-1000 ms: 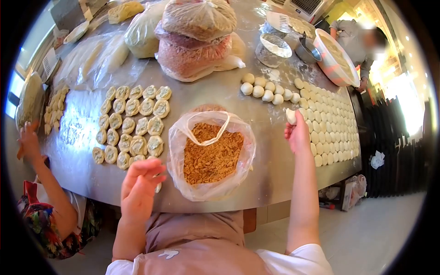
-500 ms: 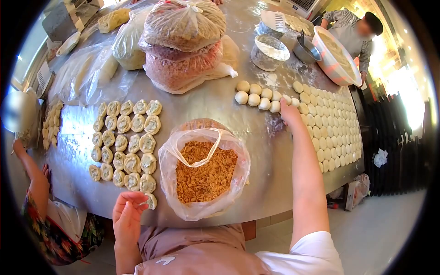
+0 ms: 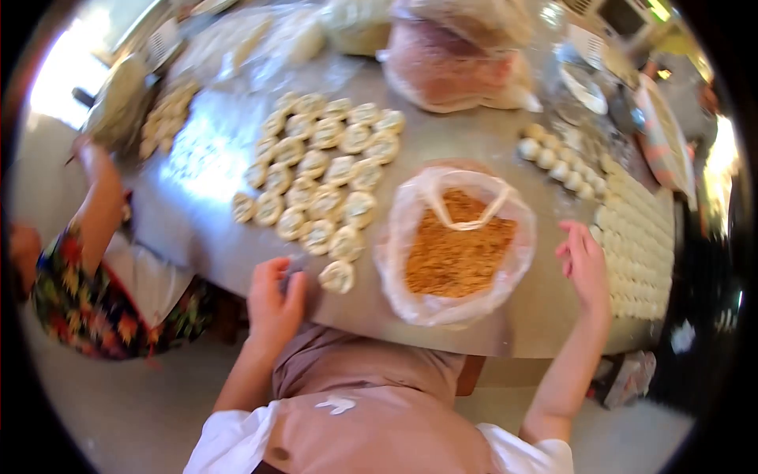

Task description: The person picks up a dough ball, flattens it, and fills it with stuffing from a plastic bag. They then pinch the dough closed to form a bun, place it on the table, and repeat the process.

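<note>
Left hand: the left hand [image 3: 275,304] is held over the near table edge, thumb and fingers part-curled with a narrow gap; whether anything is pinched there cannot be told through the blur.
Right hand: the right hand [image 3: 583,257] is held loosely open, fingers bent and parted, between the bag and the flattened dough pieces.
Closest to left hand: the lowest filled dough round [image 3: 337,276] is seen just beside it, near the table edge.
Filled rounds: uneven rows [image 3: 313,163] are spread upward from there, pale filling showing on top.
Bag: an open plastic bag [image 3: 390,272] is set between the two hands, its brown crumbly filling [image 3: 458,257] exposed and its handle looped over the mouth.
Open room: a narrow strip of metal is seen between rounds and bag; a wider one is given between bag and right hand.
Right side: flattened dough pieces [image 3: 636,245] are packed toward the right edge of the table [image 3: 335,312], with dough balls [image 3: 559,170] lined up beyond the right hand.
Far side: stacked filled bags [image 3: 450,67] are kept beyond the open bag.
Far left: another person's arm [image 3: 101,193] is reached alongside the table's left edge.
</note>
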The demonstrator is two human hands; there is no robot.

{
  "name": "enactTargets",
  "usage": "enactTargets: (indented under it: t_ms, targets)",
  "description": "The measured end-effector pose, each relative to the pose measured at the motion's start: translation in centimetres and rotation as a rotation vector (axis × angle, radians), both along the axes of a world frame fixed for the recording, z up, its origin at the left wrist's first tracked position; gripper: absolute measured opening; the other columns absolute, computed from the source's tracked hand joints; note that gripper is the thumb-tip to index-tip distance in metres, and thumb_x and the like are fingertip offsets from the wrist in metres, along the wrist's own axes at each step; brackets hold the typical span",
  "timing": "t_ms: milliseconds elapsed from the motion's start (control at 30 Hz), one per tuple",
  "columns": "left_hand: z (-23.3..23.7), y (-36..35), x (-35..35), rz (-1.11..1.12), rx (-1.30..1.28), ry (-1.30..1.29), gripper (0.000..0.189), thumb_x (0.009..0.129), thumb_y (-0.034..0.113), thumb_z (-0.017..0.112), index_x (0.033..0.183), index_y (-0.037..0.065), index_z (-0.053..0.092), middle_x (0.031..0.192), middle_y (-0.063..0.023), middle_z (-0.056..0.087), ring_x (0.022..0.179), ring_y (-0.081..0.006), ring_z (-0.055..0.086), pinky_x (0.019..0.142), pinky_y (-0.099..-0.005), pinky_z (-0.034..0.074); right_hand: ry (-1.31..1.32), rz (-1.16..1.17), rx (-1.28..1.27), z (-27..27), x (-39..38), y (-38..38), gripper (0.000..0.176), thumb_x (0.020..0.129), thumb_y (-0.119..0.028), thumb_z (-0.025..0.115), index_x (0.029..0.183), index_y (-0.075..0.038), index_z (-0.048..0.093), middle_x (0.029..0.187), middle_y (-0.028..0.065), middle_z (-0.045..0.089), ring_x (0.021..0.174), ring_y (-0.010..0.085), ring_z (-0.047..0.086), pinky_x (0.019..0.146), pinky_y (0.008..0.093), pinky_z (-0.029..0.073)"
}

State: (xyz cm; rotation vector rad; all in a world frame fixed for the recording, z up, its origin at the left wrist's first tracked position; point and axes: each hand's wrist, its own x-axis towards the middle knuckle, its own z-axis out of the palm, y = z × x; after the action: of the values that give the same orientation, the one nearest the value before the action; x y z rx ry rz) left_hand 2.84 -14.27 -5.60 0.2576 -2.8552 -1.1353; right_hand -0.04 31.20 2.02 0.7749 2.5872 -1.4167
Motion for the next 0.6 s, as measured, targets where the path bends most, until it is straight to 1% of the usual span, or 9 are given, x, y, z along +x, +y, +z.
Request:
enactTargets:
  t_ms: [67,167,233,300,400,467,500,533,600]
  targets:
    - [-0.3,0.1,0.6,-0.064,-0.174,0.016,0.032,0.084,0.025,0.07,0.102,0.002,0.06,0.099,-0.0169,0.058,0.091,-0.0336,0.057,0.077,-0.0406,0.048,-0.041,0.308,-0.095,2.3,0.9,-4.0,0.031,0.1,-0.032,0.052,0.113,-0.006,0.063,0.072,0.002,0.058,0.062,0.0085,0.051,0.058,0.0242,0.044]
    - [-0.5,1.0,1.1,-0.108,-0.153,-0.009,0.036,0.082,0.031,0.073,0.099,0.002,0.06,0.098,-0.0164,0.058,0.094,-0.0345,0.054,0.08,-0.0428,0.047,0.032,0.682,-0.015,2.2,0.6,-8.8,0.029,0.095,-0.027,0.059,0.112,-0.004,0.062,0.078,0.0075,0.061,0.067,0.0152,0.057,0.063,0.0281,0.048]
    - [-0.7,1.8,0.8,-0.146,-0.133,0.035,0.036,0.082,0.031,0.073,0.099,0.002,0.06,0.097,-0.0162,0.057,0.094,-0.0346,0.054,0.081,-0.043,0.046,0.018,0.808,0.265,1.6,-0.7,-11.7,0.033,0.091,-0.024,0.063,0.113,0.0,0.061,0.092,0.0161,0.065,0.082,0.0254,0.064,0.075,0.0351,0.051]
    - [-0.6,2.9,0.3,-0.191,-0.118,0.129,0.037,0.08,0.03,0.075,0.1,0.003,0.061,0.097,-0.0156,0.057,0.092,-0.035,0.054,0.08,-0.0433,0.045,0.095,0.765,0.472,-0.5,-1.9,-13.7,0.044,0.088,-0.027,0.064,0.121,0.003,0.057,0.111,0.0235,0.062,0.1,0.0339,0.063,0.086,0.0401,0.05]
    - [-1.3,3.7,-0.4,-0.259,-0.069,0.128,0.034,0.079,0.025,0.076,0.096,0.002,0.059,0.099,-0.0152,0.057,0.094,-0.0337,0.055,0.08,-0.0418,0.046,0.163,0.843,0.364,-2.4,-3.6,-16.7,0.059,0.086,-0.034,0.065,0.129,0.004,0.05,0.127,0.0265,0.054,0.114,0.0382,0.056,0.096,0.0435,0.046]
    - [-0.7,3.9,-0.4,-0.302,-0.015,0.062,0.033,0.076,0.022,0.078,0.092,0.003,0.056,0.094,-0.0141,0.058,0.083,-0.0356,0.057,0.073,-0.0417,0.047,0.28,0.917,0.597,-4.5,-2.3,-17.3,0.068,0.083,-0.04,0.067,0.133,0.001,0.047,0.136,0.0252,0.047,0.123,0.0389,0.049,0.101,0.0448,0.043]
    - [-0.8,3.9,-0.2,-0.313,0.035,-0.02,0.033,0.076,0.021,0.078,0.093,0.003,0.055,0.092,-0.0141,0.058,0.081,-0.0369,0.057,0.071,-0.0424,0.048,0.174,0.945,0.563,-3.8,-2.0,-17.2,0.067,0.082,-0.041,0.067,0.132,-0.001,0.05,0.14,0.0208,0.045,0.129,0.0373,0.043,0.105,0.0452,0.04]
    - [-0.9,3.9,0.1,-0.329,0.084,-0.101,0.032,0.076,0.019,0.078,0.093,0.004,0.055,0.09,-0.0142,0.059,0.078,-0.0383,0.058,0.069,-0.043,0.048,0.065,0.951,0.549,-2.4,-1.6,-17.0,0.062,0.082,-0.041,0.068,0.13,-0.005,0.053,0.136,0.0173,0.05,0.127,0.0372,0.046,0.103,0.0449,0.042]
    - [-1.4,4.0,0.6,-0.254,0.331,-0.06,0.029,0.081,0.014,0.074,0.1,0.004,0.054,0.087,-0.009,0.061,0.073,-0.0245,0.06,0.065,-0.0331,0.049,-0.036,0.934,0.619,-1.2,-1.2,-16.0,0.055,0.082,-0.037,0.069,0.127,-0.009,0.056,0.128,0.0177,0.054,0.12,0.0383,0.05,0.101,0.0452,0.043]
